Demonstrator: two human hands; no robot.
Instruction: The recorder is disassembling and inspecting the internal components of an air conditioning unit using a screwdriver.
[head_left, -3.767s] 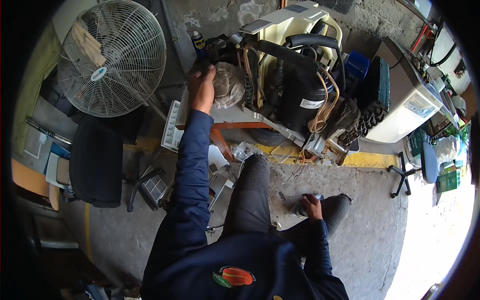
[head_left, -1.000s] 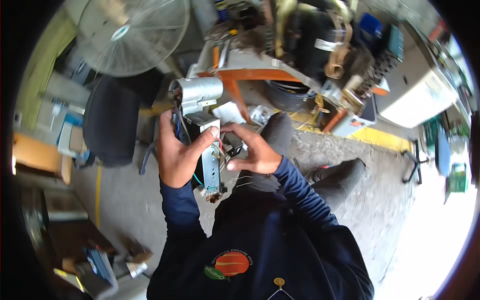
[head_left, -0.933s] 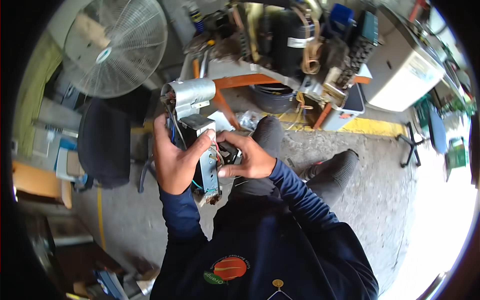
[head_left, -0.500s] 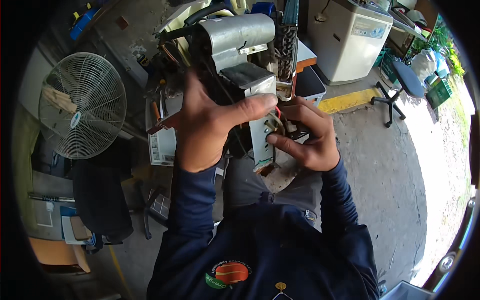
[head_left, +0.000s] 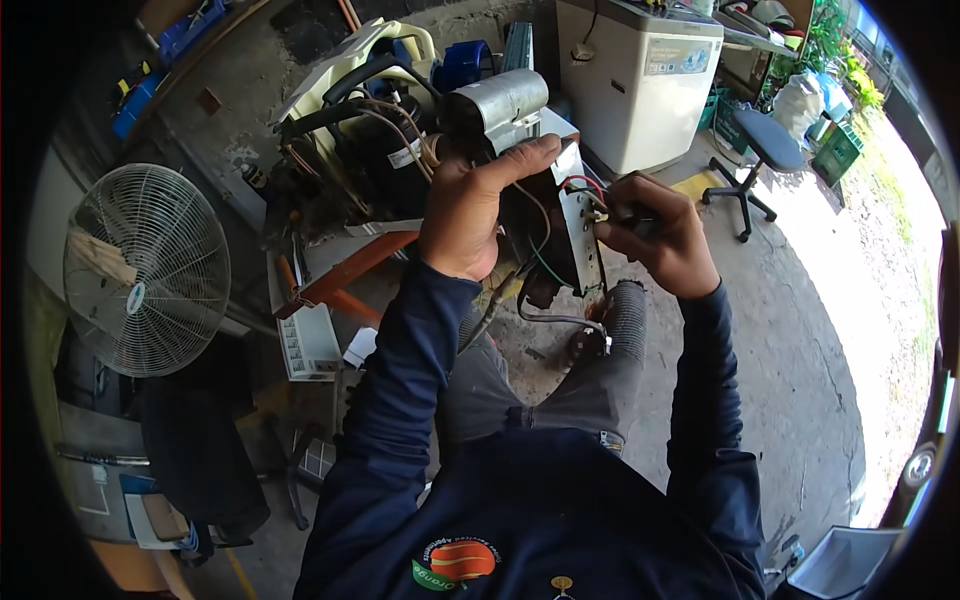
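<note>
A metal electrical box [head_left: 581,235] with a perforated silver side plate is held up in front of me, tilted. My left hand [head_left: 468,210] is closed round its upper left part, the thumb lying along the top edge. A curved silver sheet-metal cover [head_left: 505,108] shows just beyond that thumb. At the plate's right side my right hand [head_left: 662,235] pinches where red and pale wires [head_left: 586,186] come out; the exact grip is partly hidden by the fingers. A green wire [head_left: 545,262] and a grey cable [head_left: 550,318] hang below the box.
An opened appliance [head_left: 385,130] with a cream housing and black hoses stands on a rust-brown metal frame [head_left: 360,268]. To the left is a pedestal fan [head_left: 150,270]. A washing machine [head_left: 640,85] and a swivel stool [head_left: 765,140] stand at the back right.
The box has moved slightly right and turned, separating from the appliance in view. My right hand has moved right and up with it. More of the cream housing and the hanging cables now shows.
</note>
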